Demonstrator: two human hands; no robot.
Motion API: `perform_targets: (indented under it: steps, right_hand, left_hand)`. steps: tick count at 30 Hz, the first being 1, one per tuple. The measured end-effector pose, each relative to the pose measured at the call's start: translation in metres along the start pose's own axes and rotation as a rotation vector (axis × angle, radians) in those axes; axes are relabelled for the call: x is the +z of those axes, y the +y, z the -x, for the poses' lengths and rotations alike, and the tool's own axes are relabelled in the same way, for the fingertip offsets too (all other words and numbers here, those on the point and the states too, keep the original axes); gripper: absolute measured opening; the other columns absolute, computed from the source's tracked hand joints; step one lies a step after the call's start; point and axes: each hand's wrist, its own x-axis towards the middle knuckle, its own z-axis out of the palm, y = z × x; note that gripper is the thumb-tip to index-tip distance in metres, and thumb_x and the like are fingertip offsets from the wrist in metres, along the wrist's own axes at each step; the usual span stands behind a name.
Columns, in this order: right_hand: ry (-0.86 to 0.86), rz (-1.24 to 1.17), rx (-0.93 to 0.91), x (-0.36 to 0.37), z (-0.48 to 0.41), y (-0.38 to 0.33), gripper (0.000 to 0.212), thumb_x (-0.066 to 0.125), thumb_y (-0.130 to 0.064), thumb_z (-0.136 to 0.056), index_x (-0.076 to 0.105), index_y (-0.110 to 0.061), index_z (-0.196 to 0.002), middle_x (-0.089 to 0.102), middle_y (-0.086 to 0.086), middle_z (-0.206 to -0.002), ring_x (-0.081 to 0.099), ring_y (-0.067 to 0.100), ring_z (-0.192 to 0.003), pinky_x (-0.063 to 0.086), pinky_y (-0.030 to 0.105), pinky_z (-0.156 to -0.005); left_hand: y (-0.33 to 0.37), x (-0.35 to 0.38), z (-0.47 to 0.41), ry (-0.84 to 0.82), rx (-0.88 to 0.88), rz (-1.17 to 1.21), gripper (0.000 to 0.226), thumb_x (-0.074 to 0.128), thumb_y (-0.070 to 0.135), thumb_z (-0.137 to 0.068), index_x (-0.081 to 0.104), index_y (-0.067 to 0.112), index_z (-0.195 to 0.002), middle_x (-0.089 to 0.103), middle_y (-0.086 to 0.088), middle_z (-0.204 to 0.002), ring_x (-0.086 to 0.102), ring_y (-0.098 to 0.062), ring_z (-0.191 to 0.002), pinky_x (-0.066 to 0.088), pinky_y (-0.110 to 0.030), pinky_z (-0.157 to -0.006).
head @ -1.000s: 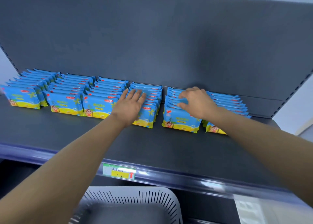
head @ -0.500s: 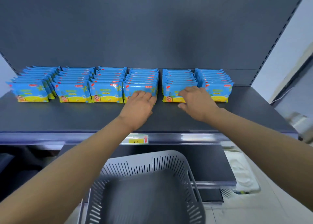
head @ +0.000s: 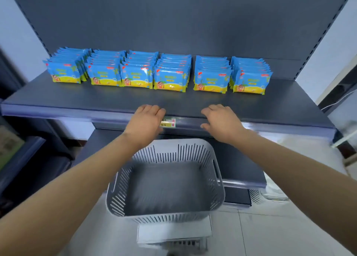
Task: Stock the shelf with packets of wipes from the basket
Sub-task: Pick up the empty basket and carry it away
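Spanning the width of the view, the dark shelf (head: 77, 97) carried all the stock that could be seen. Six rows of packets of wipes (head: 172, 76) stood upright side by side toward its back, each row running front to back. The gap between the fourth and fifth rows from the left was slightly wider than the others. Below and in front of the shelf, the grey slotted basket (head: 218, 178) showed only its bare floor, with no packet visible in it. Judged from that, the stocking looked finished or all but finished, with nothing left to carry over unless packets lay out of sight. The left hand (head: 146, 122) and the right hand (head: 222, 122) hung at the shelf's front lip, well apart from the packets. Their fingers were loosely bent and held nothing; whether they touched the lip could not be told. Between the hands, on the lip, sat a small yellow price label (head: 168, 122), just beside the left hand.
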Motion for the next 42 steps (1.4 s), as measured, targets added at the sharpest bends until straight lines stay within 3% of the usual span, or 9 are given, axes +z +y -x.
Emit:
perform_targets:
  steps: [6, 13, 16, 19, 21, 26, 29, 35, 42]
  right_hand:
    - [-0.205, -0.105, 0.079, 0.069, 0.052, -0.012, 0.044, 0.053, -0.031, -0.092, 0.048, -0.009, -0.130, 0.051, 0.013, -0.131, 0.047, 0.032, -0.120, 0.038, 0.042, -0.098]
    - [-0.333, -0.477, 0.467, 0.120, 0.081, -0.004, 0.060, 0.059, -0.029, -0.087, 0.035, -0.002, -0.135, 0.036, 0.022, -0.137, 0.038, 0.041, -0.125, 0.037, 0.046, -0.100]
    - [-0.239, -0.727, 0.694, 0.136, 0.080, -0.003, 0.029, 0.053, -0.020, -0.091, 0.052, 0.001, -0.111, 0.053, 0.023, -0.111, 0.053, 0.036, -0.101, 0.041, 0.036, -0.081]
    - [-0.133, -0.890, 0.851, 0.152, 0.074, -0.002, 0.027, 0.050, -0.014, -0.092, 0.052, -0.002, -0.068, 0.052, 0.016, -0.076, 0.048, 0.025, -0.072, 0.037, 0.033, -0.066]
    - [-0.132, -1.114, 0.982, 0.162, 0.071, -0.003, 0.027, 0.048, -0.015, -0.095, 0.051, -0.004, -0.070, 0.053, 0.016, -0.074, 0.049, 0.024, -0.063, 0.043, 0.035, -0.060]
    - [-0.136, -1.404, 1.180, 0.175, 0.079, -0.001, 0.010, 0.048, -0.007, -0.096, 0.057, -0.005, -0.101, 0.062, 0.012, -0.069, 0.060, 0.012, -0.042, 0.048, 0.019, -0.039]
    - [-0.094, -1.500, 1.231, 0.177, 0.098, 0.006, 0.011, 0.050, -0.010, -0.096, 0.056, -0.001, -0.097, 0.061, 0.013, -0.069, 0.059, 0.011, -0.040, 0.046, 0.019, -0.035]
    - [0.103, -1.809, 1.416, 0.146, 0.164, 0.034, 0.027, 0.035, -0.005, -0.100, 0.046, -0.017, -0.078, 0.034, 0.001, -0.060, 0.037, 0.007, -0.035, 0.036, 0.014, -0.032]
    - [0.470, -1.704, 1.636, 0.097, 0.297, 0.087, 0.017, 0.037, -0.008, -0.100, 0.049, -0.006, -0.088, 0.044, 0.011, -0.064, 0.047, 0.009, -0.028, 0.036, 0.014, -0.030]
  left_hand:
    - [0.010, 0.058, 0.095, -0.230, -0.310, 0.160, 0.053, 0.058, 0.033, -0.087, 0.041, 0.011, -0.132, 0.046, -0.010, -0.131, 0.041, -0.029, -0.122, 0.028, -0.036, -0.103]
    - [0.003, 0.104, 0.144, -0.205, -0.952, 0.634, 0.068, 0.071, 0.032, -0.079, 0.038, 0.002, -0.130, 0.040, -0.020, -0.131, 0.040, -0.036, -0.122, 0.036, -0.045, -0.101]
    - [-0.005, 0.118, 0.142, -0.200, -1.101, 0.799, 0.069, 0.068, 0.036, -0.081, 0.038, 0.002, -0.133, 0.041, -0.018, -0.133, 0.045, -0.037, -0.119, 0.043, -0.045, -0.099]
    - [-0.016, 0.131, 0.139, -0.169, -1.224, 0.952, 0.055, 0.065, 0.036, -0.082, 0.050, -0.001, -0.120, 0.056, -0.019, -0.116, 0.060, -0.034, -0.092, 0.052, -0.037, -0.074]
    - [-0.022, 0.141, 0.138, -0.175, -1.258, 1.086, 0.041, 0.062, 0.034, -0.084, 0.061, -0.003, -0.102, 0.062, -0.017, -0.085, 0.056, -0.026, -0.060, 0.043, -0.026, -0.050]
    - [-0.030, 0.155, 0.126, -0.143, -1.423, 1.448, 0.022, 0.044, 0.015, -0.095, 0.046, 0.007, -0.074, 0.047, -0.007, -0.045, 0.037, -0.013, -0.022, 0.027, -0.010, -0.033]
    - [-0.030, 0.161, 0.119, -0.212, -1.432, 1.609, 0.032, 0.034, 0.013, -0.098, 0.034, 0.011, -0.066, 0.031, 0.002, -0.027, 0.022, -0.010, -0.019, 0.021, -0.006, -0.034]
    - [0.009, 0.142, 0.070, -0.480, -1.249, 1.664, 0.033, 0.028, 0.027, -0.102, 0.035, 0.018, -0.071, 0.021, 0.005, -0.031, 0.016, -0.008, -0.022, 0.012, -0.007, -0.031]
    - [0.141, 0.096, 0.009, -0.589, -0.952, 1.540, 0.040, 0.039, 0.031, -0.099, 0.042, 0.014, -0.063, 0.043, -0.001, -0.049, 0.039, -0.013, -0.037, 0.031, -0.012, -0.033]
